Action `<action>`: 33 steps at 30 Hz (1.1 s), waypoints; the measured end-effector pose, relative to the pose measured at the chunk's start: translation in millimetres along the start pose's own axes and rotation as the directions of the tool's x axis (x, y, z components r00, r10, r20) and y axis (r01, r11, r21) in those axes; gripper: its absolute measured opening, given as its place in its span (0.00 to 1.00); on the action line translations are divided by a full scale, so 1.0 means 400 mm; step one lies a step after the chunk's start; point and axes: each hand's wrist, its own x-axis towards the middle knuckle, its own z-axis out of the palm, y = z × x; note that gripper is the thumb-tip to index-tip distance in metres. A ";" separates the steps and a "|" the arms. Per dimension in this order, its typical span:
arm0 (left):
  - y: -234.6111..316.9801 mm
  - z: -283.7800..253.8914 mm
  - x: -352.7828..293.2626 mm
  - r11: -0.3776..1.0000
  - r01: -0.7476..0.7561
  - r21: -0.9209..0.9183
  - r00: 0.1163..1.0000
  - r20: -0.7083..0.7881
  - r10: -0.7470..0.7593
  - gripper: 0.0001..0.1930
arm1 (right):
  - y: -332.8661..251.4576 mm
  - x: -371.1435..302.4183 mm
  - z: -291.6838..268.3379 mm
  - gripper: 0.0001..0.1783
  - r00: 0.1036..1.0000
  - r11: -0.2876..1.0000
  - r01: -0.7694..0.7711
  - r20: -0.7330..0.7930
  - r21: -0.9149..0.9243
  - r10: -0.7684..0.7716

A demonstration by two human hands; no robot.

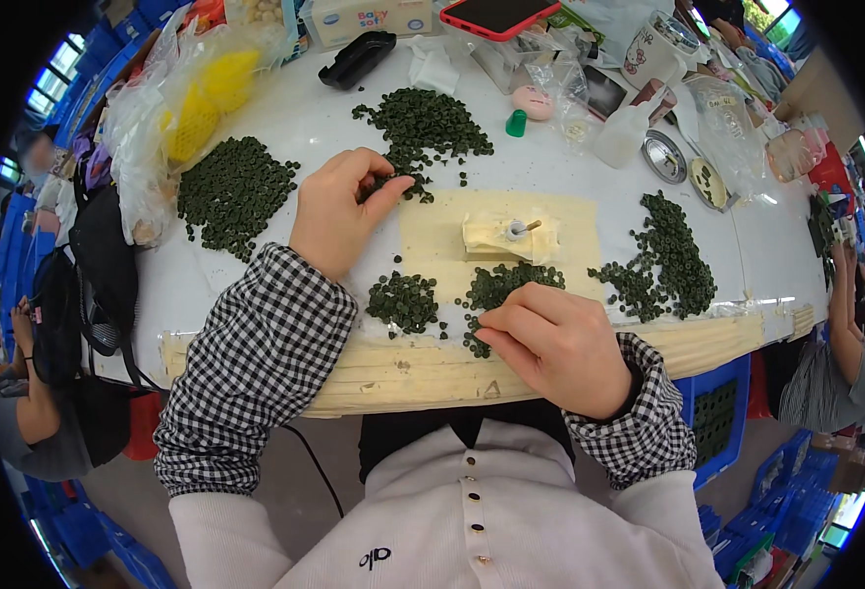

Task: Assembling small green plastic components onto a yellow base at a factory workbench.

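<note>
My left hand (342,211) is at the near edge of the far pile of small dark green ring-shaped pieces (428,123). Its thumb and fingers are curled round, and what they may hold is hidden. My right hand (562,346) is closed in a pinch at a near pile of the same pieces (511,283). Whatever is between its fingertips is too small to make out. Between the hands, a little farther off, a cream-taped block (486,234) sits on a yellowish sheet (432,218), with a thin pin (528,228) sticking up from it. Another small pile (403,302) lies left of my right hand.
More green pieces lie in a left heap (236,191) and a right heap (678,255). Along the back are a black plastic tray (357,59), a red-cased phone (499,14), a green cap (516,123), a translucent bottle (621,135) and a round metal tin (663,157). Other people sit at both sides.
</note>
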 end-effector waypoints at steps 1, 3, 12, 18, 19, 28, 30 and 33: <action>-0.001 -0.003 0.004 0.979 0.147 -0.145 0.989 0.018 -0.146 0.12 | 0.000 0.000 -0.001 0.06 1.000 1.000 0.003 -0.001 -0.002 -0.003; 0.001 -0.014 0.013 0.813 0.418 -0.406 0.905 0.115 -0.409 0.11 | 0.001 0.001 -0.002 0.06 1.000 1.000 0.002 0.001 -0.003 -0.002; -0.027 -0.082 0.032 -0.570 0.358 -0.739 0.637 0.640 -0.429 0.08 | -0.004 0.012 -0.008 0.06 0.999 0.999 0.034 0.008 -0.006 -0.034; -0.008 -0.074 0.034 -0.592 0.408 -0.695 0.591 0.696 -0.408 0.08 | -0.007 0.024 -0.007 0.06 0.999 0.999 0.050 0.016 0.001 -0.050; -0.010 -0.074 0.032 -0.581 0.432 -0.690 0.596 0.702 -0.390 0.09 | -0.006 0.025 -0.005 0.06 0.998 0.999 0.053 0.016 0.005 -0.053; 0.057 -0.093 0.018 -0.303 0.647 -0.700 0.642 0.714 -0.278 0.17 | 0.007 0.022 -0.024 0.06 0.998 0.999 -0.054 -0.025 -0.001 0.054; 0.140 -0.084 0.004 -0.152 0.737 -0.659 0.605 0.743 -0.288 0.18 | 0.008 0.016 -0.033 0.08 0.989 0.993 -0.114 -0.090 0.034 0.117; 0.193 -0.062 -0.040 -0.049 0.816 -0.576 0.568 0.814 -0.122 0.19 | -0.014 0.027 -0.032 0.09 0.966 0.985 -0.133 -0.208 0.109 0.153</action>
